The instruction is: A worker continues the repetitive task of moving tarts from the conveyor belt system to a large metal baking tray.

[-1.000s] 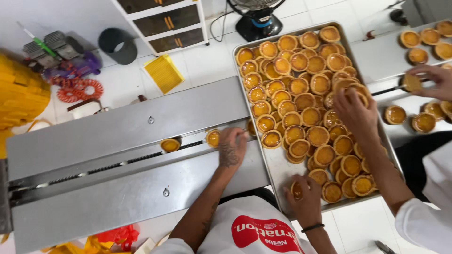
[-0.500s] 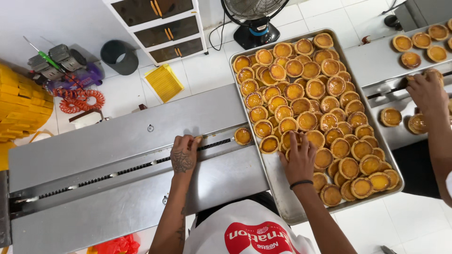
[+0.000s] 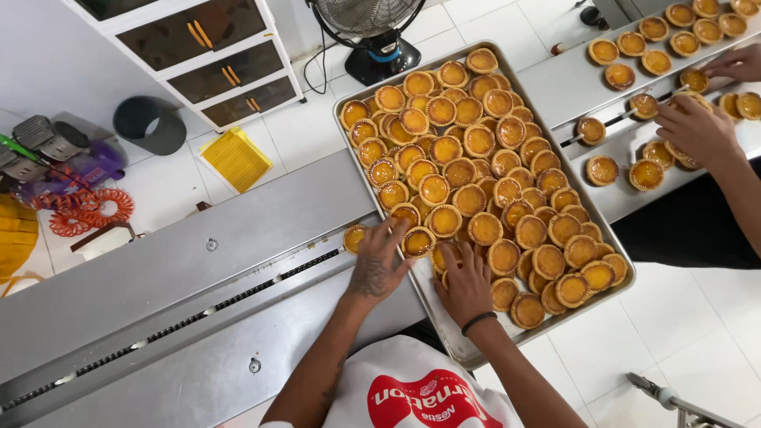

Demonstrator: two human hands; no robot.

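Note:
A large steel tray (image 3: 441, 323) holds several golden tarts (image 3: 476, 143) packed close together. My left hand (image 3: 377, 268) reaches over the tray's near left edge with its fingers spread; the fingertips touch a tart (image 3: 418, 242) at that edge. One single tart (image 3: 353, 237) sits on the steel conveyor (image 3: 198, 261) just left of that hand. My right hand (image 3: 464, 287) lies on the tarts in the tray's near corner, fingers bent over one of them; whether it grips the tart is hidden.
A co-worker's hands (image 3: 699, 128) handle tarts on a second steel conveyor (image 3: 571, 83) at the right. On the tiled floor stand a fan (image 3: 372, 36), a drawer cabinet (image 3: 208, 49), a grey bucket (image 3: 147, 124), a yellow sheet (image 3: 235, 159) and orange coiled hose (image 3: 89, 211).
My left hand has moved right from the conveyor to the tray's edge. My right hand slid a little toward the tray's near corner. The view has shifted slightly.

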